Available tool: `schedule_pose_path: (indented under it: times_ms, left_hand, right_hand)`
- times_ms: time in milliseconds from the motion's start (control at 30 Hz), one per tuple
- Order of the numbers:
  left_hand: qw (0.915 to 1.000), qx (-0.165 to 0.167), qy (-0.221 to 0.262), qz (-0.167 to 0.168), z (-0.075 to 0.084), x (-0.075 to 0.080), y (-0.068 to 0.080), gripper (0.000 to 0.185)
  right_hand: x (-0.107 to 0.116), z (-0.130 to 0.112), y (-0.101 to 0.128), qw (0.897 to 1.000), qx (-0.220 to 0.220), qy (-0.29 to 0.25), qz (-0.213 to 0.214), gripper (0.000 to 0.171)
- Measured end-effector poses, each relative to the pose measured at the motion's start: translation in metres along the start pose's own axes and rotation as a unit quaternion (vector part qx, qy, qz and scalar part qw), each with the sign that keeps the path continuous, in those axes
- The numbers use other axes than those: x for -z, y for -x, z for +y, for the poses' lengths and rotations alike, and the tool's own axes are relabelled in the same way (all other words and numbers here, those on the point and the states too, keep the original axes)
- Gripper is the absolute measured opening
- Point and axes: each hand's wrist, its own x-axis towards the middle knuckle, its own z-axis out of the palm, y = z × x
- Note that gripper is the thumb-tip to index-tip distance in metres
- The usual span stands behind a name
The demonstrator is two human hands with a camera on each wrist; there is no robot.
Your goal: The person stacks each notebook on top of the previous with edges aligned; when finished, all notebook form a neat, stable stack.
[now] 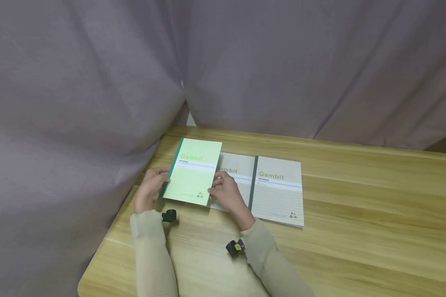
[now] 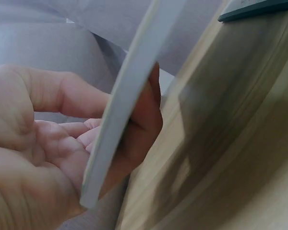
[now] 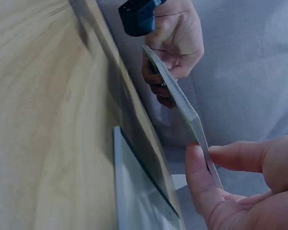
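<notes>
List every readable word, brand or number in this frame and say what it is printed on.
"Gambit": cover of the green notebook, held by both hands.
"Gambit": cover of the right grey notebook.
"…mbit": middle grey notebook, its start covered by the green one.
Small lines under each title and the corner marks: too small to read.

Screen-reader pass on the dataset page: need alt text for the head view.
Two hands, left hand and right hand, hold a light green Gambit notebook by its side edges above a pale wooden table. Beside it lie two grey Gambit notebooks, with grey curtain behind.
</notes>
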Motion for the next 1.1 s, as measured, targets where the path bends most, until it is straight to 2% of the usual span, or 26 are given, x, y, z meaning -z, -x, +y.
schedule_pose_path:
  times_ms: [267, 667, 833, 1100]
  left_hand:
    - [0.9997, -0.013, -0.014, -0.013, 0.002, -0.002, 0.0, 0.047]
    - [0.9982, -0.041, 0.011, -0.042, 0.006, -0.005, -0.003, 0.049]
    - [0.9974, -0.042, 0.029, -0.051, 0.008, -0.008, -0.004, 0.05]
    - [0.9957, -0.05, 0.049, -0.062, 0.016, -0.017, -0.005, 0.05]
  right_hand:
    - [0.004, -0.01, 0.002, 1.0, -0.01, 0.017, 0.012, 0.056]
    - [0.016, -0.022, 0.004, 0.997, -0.008, 0.071, 0.006, 0.055]
    - [0.02, -0.027, 0.006, 0.997, -0.011, 0.072, 0.001, 0.055]
    - [0.028, -0.038, 0.009, 0.995, -0.003, 0.099, 0.015, 0.052]
